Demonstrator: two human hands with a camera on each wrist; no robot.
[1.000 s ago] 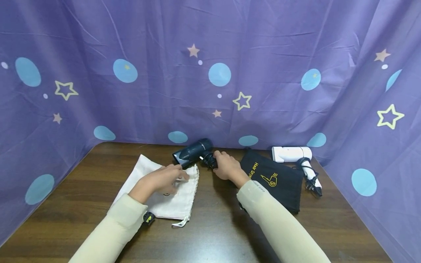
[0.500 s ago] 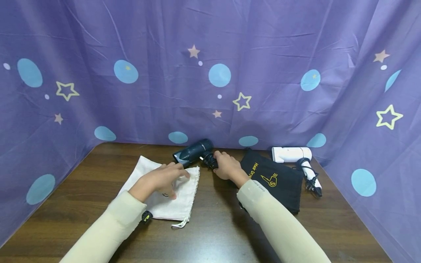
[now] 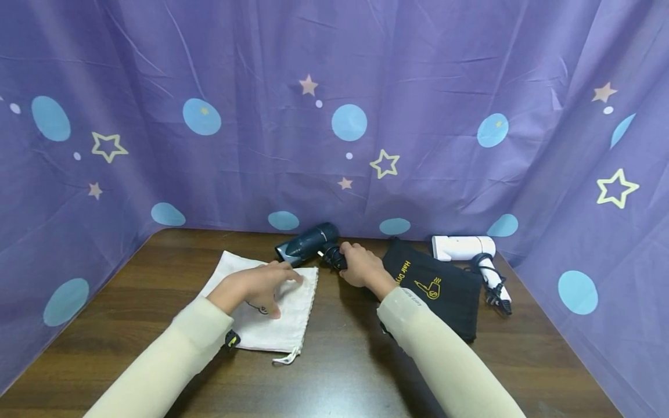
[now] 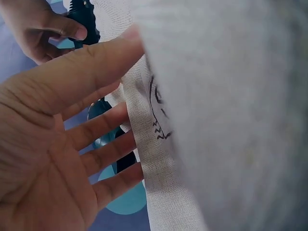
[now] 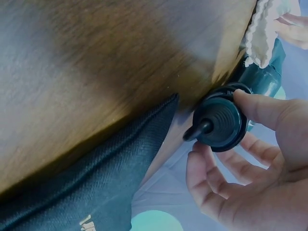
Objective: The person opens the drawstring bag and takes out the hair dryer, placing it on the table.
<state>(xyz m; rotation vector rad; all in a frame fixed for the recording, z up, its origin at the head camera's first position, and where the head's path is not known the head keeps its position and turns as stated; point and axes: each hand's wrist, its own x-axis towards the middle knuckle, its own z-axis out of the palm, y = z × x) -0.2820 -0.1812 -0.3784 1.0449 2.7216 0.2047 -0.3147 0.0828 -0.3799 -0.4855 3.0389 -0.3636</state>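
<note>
A white drawstring bag [image 3: 282, 331] with a dark printed drawing lies flat on the table. Spread over it is my left hand [image 3: 258, 287], thumb apart from the long fingers; in the left wrist view its fingertips meet the cloth. A dark hair dryer [image 3: 308, 244] lies just beyond the bag, its barrel angled toward the left. My right hand [image 3: 360, 264] grips the end of its handle, where a black cord [image 3: 331, 255] is bundled. The right wrist view shows the round handle end [image 5: 219, 122] between thumb and fingers.
At the right, a black bag [image 3: 439, 296] printed with yellow hair dryer lettering lies close to my right forearm. A white hair dryer [image 3: 462, 248] with its cord wrapped round the handle is behind it. A purple curtain [image 3: 418, 87] hangs along the table's back edge.
My left forearm has shifted slightly left, and the left thumb has come forward, farther from the fingers. The right hand keeps its grip in the same place.
</note>
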